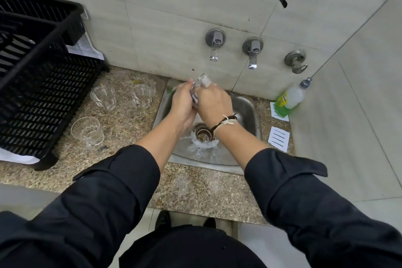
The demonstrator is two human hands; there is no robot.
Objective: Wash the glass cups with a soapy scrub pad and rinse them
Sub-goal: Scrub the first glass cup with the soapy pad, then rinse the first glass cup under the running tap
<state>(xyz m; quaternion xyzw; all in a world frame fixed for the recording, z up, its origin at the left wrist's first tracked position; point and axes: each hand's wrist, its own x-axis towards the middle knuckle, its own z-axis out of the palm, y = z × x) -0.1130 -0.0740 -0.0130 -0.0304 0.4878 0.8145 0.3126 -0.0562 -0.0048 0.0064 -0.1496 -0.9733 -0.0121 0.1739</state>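
Both hands (202, 102) round soapy cup (201, 85) — speckled granite counter (121, 128), tiled wall (165, 17).

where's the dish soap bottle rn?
Head view, right side: the dish soap bottle leans in the back corner of the counter, right of the sink, under the wall hook.

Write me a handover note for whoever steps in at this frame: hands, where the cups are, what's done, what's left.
Left hand and right hand both grip one soapy item over the sink, below the left tap; whether it is cup, pad or both cannot be told.
Three glass cups stand on the counter: far left, far right, near.
Water splashes round the drain.
Dish soap bottle lies right of the sink.
Drying rack holds no cups in view.
Left: finish this item; the counter cups' state is unclear.
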